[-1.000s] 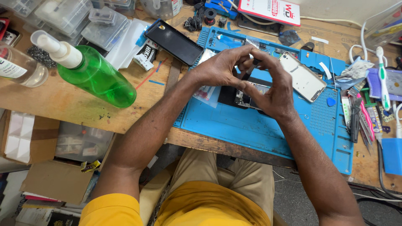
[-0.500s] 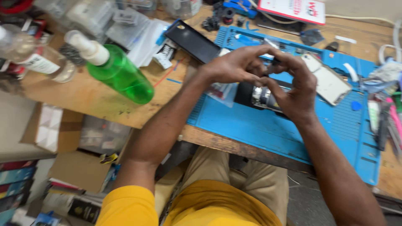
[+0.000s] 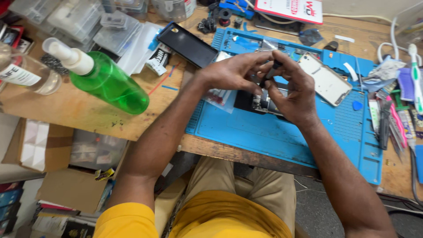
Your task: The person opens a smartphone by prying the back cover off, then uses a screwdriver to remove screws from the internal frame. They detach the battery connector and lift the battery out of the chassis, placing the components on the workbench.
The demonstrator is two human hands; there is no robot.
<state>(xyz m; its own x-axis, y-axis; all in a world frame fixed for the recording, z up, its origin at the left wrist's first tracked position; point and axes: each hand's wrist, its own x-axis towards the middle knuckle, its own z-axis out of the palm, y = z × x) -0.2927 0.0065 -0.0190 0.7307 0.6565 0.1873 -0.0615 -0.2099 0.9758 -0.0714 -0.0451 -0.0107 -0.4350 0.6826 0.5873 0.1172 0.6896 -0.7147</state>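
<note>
Here, both hands meet over an opened phone [image 3: 264, 102] lying on the blue mat [image 3: 282, 132] on the wooden worktop [image 3: 79, 110]: the right hand [image 3: 294, 90] pinches a thin dark tool [image 3: 271, 72] above it, while the left hand [image 3: 233, 70] curls beside, fingertips touching the tool. A white phone back [image 3: 325, 79] lies just right of the hands, a dark screen panel [image 3: 187, 43] up-left, a green bottle [image 3: 105, 81] well apart.

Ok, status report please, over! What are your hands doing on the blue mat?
Both hands, left hand and right hand, pinch a small dark tool. Opened black phone lies beneath on blue rubber mat. Nothing blocking.
</note>
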